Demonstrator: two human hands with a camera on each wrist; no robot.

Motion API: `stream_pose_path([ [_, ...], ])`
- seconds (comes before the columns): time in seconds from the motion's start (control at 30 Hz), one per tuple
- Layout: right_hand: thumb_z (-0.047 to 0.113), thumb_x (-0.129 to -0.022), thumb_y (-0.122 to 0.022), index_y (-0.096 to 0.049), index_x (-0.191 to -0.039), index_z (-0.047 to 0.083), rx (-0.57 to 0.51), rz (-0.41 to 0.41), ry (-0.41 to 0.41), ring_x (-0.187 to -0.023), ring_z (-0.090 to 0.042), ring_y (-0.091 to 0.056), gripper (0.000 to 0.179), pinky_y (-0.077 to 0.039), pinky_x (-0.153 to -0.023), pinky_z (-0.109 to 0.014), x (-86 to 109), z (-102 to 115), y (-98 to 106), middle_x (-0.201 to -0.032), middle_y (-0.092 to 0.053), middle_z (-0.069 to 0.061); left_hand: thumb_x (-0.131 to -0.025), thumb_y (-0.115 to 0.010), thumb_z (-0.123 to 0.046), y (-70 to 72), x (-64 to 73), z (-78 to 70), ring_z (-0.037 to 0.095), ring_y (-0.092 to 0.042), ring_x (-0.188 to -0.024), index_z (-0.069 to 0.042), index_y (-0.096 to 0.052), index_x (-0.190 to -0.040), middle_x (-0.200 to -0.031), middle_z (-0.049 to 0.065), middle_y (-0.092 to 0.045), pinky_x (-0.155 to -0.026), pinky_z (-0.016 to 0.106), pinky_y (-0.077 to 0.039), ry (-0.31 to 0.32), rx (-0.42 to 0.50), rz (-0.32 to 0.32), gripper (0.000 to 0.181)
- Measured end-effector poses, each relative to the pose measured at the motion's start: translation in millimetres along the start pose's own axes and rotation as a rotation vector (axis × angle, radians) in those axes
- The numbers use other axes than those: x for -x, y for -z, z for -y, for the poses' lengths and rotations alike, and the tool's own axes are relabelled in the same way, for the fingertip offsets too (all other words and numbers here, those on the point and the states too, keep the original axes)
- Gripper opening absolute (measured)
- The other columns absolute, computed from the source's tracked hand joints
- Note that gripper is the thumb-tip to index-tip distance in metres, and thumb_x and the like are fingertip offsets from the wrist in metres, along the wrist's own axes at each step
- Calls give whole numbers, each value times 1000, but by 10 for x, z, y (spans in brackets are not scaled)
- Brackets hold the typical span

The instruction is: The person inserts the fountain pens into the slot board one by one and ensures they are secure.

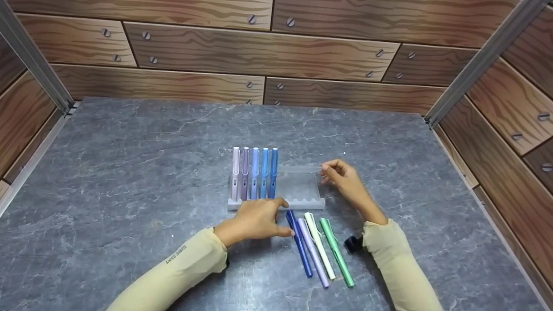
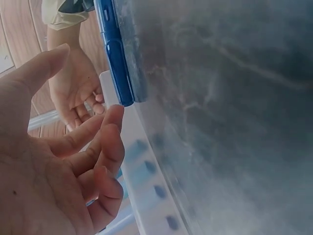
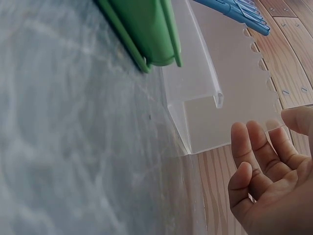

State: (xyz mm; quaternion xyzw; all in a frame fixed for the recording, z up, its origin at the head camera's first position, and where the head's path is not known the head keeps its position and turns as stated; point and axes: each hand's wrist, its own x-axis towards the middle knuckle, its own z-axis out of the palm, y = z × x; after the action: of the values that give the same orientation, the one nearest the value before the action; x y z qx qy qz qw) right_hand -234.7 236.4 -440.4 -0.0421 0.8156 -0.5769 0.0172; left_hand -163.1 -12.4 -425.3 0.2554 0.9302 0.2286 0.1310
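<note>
A clear display stand (image 1: 298,185) holds several capped pens in its left part, from pale lilac (image 1: 235,172) to dark blue (image 1: 274,172). My left hand (image 1: 255,219) is at the stand's front ledge, fingers loosely bent and thumb spread toward a navy pen (image 1: 299,244) on the table. In the left wrist view, its fingertips are right by the end of a blue pen (image 2: 117,63). My right hand (image 1: 345,181) pinches the stand's back right corner between thumb and fingers, shown also in the right wrist view by the hand (image 3: 274,171) at the scalloped edge.
Beside the navy pen lie a lilac pen (image 1: 313,255), a cream pen (image 1: 319,246) and a green pen (image 1: 337,252), on the grey marbled table (image 1: 151,172). A black wrist device (image 1: 353,244) shows by the right sleeve. Wood-patterned panels (image 1: 259,47) surround the table's back and sides.
</note>
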Motion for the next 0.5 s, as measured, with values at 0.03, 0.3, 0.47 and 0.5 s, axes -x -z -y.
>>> stream_pose_path([
  [0.03,18,-92,-54,-56,-104,-3,-1,-3,-1,-67,-8,-64,24,-48,-67,-26,1,2,-5,-83,-64,0,-68,-71,-57,-8,1,0,10,-48,-60,-17,-56,-122,-68,-7,-53,-49,25,-39,1,-5,5,69],
  [0.3,18,-92,-54,-56,-103,-4,7,-2,1,-66,-8,-64,25,-46,-65,-25,5,8,-16,-82,-64,0,-68,-71,-57,-42,3,10,10,-49,-62,-15,-55,-124,-66,-8,-52,-56,26,-39,9,-30,42,72],
  [0.47,19,-93,-53,-56,-105,-5,22,0,10,-66,-8,-63,27,-47,-64,-25,0,-3,-8,-83,-64,-1,-67,-72,-54,-48,-19,-2,11,-48,-62,-16,-55,-125,-64,-7,-51,-55,27,-38,14,-43,58,71],
  [0.5,19,-93,-53,-56,-106,-5,28,1,11,-66,-8,-63,28,-47,-65,-25,0,-5,-5,-83,-64,-1,-67,-72,-54,-51,-26,-7,11,-49,-62,-16,-56,-124,-65,-7,-51,-55,27,-38,14,-47,60,71],
])
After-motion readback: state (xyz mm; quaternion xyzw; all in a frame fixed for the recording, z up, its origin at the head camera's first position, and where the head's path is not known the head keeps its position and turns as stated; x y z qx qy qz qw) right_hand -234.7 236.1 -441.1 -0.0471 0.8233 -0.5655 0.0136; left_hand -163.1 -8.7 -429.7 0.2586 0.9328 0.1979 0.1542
